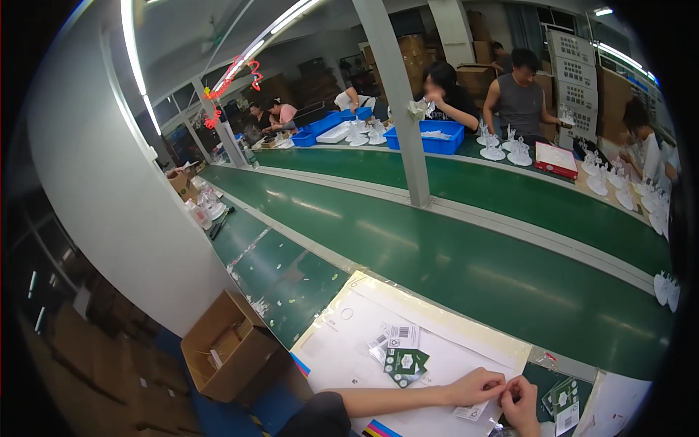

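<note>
My left hand and my right hand meet over the lower right of a white paper sheet. Fingers of both hands are pinched together, almost touching. Whatever lies between them is too small or hidden to make out. Under my left hand a white printed card partly shows. Left of my hands, a loose pile holds a green card and a white card with a barcode, with clear plastic beside them. Several green and white cards lie right of my right hand.
Beyond the sheet runs a long green conveyor belt, with a grey post rising behind it. An open cardboard box stands at the left. Across the belt, people sit or stand near blue bins and white figure-like parts.
</note>
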Demonstrator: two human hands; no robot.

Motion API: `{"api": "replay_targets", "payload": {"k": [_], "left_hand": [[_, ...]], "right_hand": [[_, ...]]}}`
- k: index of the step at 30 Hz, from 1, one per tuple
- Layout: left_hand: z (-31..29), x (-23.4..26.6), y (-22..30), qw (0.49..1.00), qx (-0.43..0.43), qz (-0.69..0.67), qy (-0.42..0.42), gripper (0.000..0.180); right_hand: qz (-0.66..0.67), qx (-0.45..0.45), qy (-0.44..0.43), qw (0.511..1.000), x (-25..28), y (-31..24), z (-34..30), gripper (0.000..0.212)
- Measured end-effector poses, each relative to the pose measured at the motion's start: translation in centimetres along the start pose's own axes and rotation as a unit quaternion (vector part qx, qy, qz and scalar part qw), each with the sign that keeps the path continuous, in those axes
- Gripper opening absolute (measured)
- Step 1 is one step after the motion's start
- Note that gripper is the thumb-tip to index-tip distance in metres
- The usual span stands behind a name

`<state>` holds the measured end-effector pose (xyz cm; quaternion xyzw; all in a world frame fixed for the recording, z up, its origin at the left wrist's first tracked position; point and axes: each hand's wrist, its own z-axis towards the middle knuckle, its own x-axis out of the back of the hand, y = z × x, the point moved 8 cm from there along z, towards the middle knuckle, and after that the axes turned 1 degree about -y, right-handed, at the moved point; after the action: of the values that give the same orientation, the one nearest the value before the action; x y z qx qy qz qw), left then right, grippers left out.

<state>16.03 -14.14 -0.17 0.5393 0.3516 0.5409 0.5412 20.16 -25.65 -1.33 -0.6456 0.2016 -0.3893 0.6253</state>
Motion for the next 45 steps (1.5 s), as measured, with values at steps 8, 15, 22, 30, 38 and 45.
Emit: {"api": "replay_targets", "payload": {"k": [8,15,22,30,38,45], "left_hand": [[-0.7,0.2,-0.8,0.997,0.069,0.009,-0.017,0.013],[0.1,0.9,-0.2,0.996,0.09,0.026,0.005,0.011],[0.5,1.3,-0.7,0.991,0.107,-0.083,0.003,0.023],[-0.1,0.9,-1.1,0.981,0.112,-0.157,0.037,0.039],[-0.5,1.5,-1.7,0.981,0.124,-0.133,0.061,0.038],[-0.1,2.2,-1.0,0.982,0.072,-0.149,0.088,0.034]], "right_hand": [[-0.073,-0.004,-0.029,0.997,-0.1,-2.3,0.4,0.01],[-0.063,0.025,-0.048,0.997,0.7,-3.2,1.4,0.009],[-0.007,0.002,0.042,0.999,2.2,-2.3,1.2,0.008],[0.116,-0.042,0.084,0.989,2.8,-0.6,0.0,0.007],[0.072,-0.003,0.071,0.995,2.8,-2.5,0.3,0.008],[0.335,-0.073,0.139,0.929,3.3,-0.5,1.0,0.003]]}}
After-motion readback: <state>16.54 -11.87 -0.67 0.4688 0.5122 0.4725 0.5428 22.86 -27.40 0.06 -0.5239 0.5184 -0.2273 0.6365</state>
